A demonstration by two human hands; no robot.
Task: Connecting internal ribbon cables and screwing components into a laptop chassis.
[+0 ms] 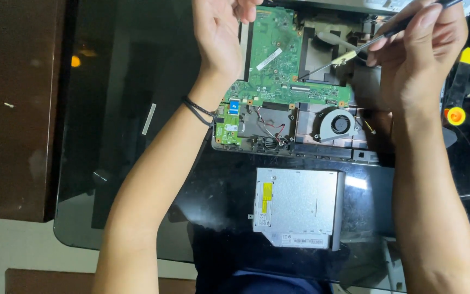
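Working a screwdriver (354,51) tip into the opened laptop (300,109) on the glass surface (126,136).

My right hand (417,54) grips the screwdriver over the green board (278,60); my left hand (218,32) hovers loosely curled, empty. I judge the tip needs steadying next. A silver drive (297,207) lies nearby.

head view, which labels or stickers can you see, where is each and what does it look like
Yellow label: left part of the silver optical drive lying on the glass table; upright rectangle, yellow.
White label: along the drive's near edge; thin strip, white with dark print.
White sticker: on the green board, just right of the left hand; slanted narrow strip.
Blue tab: board's lower left corner; small blue rectangle.
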